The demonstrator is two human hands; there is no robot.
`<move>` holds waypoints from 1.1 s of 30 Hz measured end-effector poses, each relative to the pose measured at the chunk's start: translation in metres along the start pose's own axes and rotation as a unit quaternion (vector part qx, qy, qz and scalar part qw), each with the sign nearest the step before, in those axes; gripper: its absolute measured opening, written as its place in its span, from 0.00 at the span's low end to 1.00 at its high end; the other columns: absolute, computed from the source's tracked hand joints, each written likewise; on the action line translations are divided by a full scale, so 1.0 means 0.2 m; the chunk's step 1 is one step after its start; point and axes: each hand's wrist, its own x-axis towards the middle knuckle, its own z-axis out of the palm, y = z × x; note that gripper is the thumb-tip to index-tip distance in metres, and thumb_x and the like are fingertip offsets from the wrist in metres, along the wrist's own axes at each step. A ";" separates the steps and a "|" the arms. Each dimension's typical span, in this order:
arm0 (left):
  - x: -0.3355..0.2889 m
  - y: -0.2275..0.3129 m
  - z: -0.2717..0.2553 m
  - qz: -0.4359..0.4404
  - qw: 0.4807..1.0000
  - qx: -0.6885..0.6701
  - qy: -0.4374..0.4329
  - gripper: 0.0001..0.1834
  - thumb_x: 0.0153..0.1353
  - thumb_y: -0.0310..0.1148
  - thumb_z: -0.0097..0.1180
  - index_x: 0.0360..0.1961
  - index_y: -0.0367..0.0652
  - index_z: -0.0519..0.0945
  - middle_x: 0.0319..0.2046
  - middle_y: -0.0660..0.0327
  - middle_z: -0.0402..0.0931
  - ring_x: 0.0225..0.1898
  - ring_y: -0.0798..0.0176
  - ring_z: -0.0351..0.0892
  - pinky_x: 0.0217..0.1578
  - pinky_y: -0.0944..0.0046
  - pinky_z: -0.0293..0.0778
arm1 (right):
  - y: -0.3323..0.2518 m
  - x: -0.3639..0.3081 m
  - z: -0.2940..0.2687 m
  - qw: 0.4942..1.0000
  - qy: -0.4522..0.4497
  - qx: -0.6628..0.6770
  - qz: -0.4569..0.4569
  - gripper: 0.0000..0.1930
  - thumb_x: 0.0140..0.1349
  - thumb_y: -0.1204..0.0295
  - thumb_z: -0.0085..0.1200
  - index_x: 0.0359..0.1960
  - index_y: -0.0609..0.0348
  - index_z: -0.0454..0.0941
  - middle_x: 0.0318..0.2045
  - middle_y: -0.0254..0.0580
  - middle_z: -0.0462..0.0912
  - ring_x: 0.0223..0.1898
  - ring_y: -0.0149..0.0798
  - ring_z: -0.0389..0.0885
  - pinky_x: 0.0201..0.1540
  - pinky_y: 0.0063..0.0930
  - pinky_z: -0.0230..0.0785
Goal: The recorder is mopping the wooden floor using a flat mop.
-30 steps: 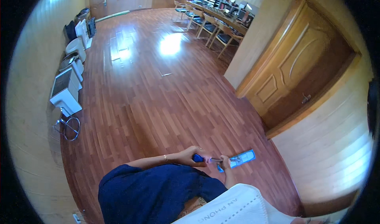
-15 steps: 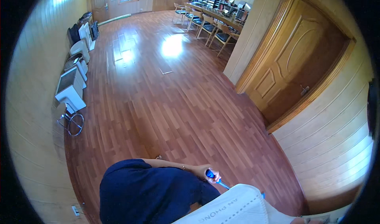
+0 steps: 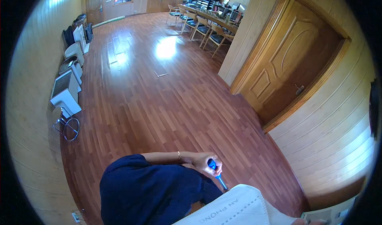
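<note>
From the dark blue sleeve [image 3: 155, 189], my left forearm reaches rightward across the lower middle, with a thin bracelet at the wrist. My left hand [image 3: 205, 163] is closed round the blue grip [image 3: 212, 164] at the end of a slim blue pole [image 3: 221, 182]. The pole slants down to the right and passes out of sight by a white fabric piece [image 3: 234, 205] with printing on it. This fabric fills the lower middle and hides what lies beneath. I cannot make out my right hand; only an unclear skin-toned patch shows at the bottom edge.
Wood-plank floor [image 3: 171, 105] stretches ahead. Along the left wall stand a chrome-based stool [image 3: 71, 128], a white cabinet [image 3: 68, 90] and other items. A closed wooden door [image 3: 290, 62] is at right; chairs [image 3: 217, 36] line a long desk farther back. A pale panel [image 3: 334, 213] lies at lower right.
My left hand has moved slightly up, still gripping the pole, which now slants more steeply. More of the left forearm shows. The view has shifted a little, so the room sits farther left.
</note>
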 end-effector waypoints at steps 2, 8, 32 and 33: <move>-0.06 0.19 -0.07 -0.008 0.999 0.042 -0.008 0.06 0.54 0.26 0.64 0.26 0.39 0.77 0.32 0.56 0.81 0.40 0.59 0.80 0.41 0.60 0.71 | -0.28 0.09 -0.03 0.992 0.051 0.021 -0.114 0.12 0.41 0.64 0.66 0.21 0.52 0.74 0.16 0.49 0.74 0.20 0.54 0.76 0.23 0.42 0.68; -0.12 0.56 -0.24 0.197 0.970 0.134 -0.036 0.10 0.51 0.29 0.65 0.20 0.43 0.74 0.22 0.61 0.78 0.26 0.56 0.79 0.34 0.57 0.70 | -0.91 0.25 0.01 0.977 0.021 0.207 -0.051 0.08 0.45 0.75 0.62 0.23 0.57 0.73 0.15 0.43 0.70 0.18 0.36 0.70 0.23 0.30 0.64; 0.25 0.16 -0.05 0.117 0.945 0.289 -0.098 0.19 0.44 0.42 0.69 0.23 0.41 0.74 0.23 0.52 0.74 0.29 0.44 0.76 0.29 0.50 0.68 | -1.82 0.08 -1.03 0.805 0.108 0.508 -0.287 0.22 0.63 0.56 0.54 0.51 0.57 0.71 0.50 0.55 0.74 0.49 0.52 0.76 0.46 0.44 0.71; 0.26 0.13 -0.05 0.088 0.957 0.250 -0.121 0.19 0.45 0.42 0.69 0.23 0.41 0.74 0.22 0.53 0.74 0.28 0.46 0.75 0.29 0.50 0.67 | -1.88 0.05 -1.10 0.900 0.096 0.347 -0.247 0.18 0.64 0.55 0.52 0.44 0.58 0.74 0.44 0.55 0.77 0.42 0.49 0.78 0.42 0.41 0.72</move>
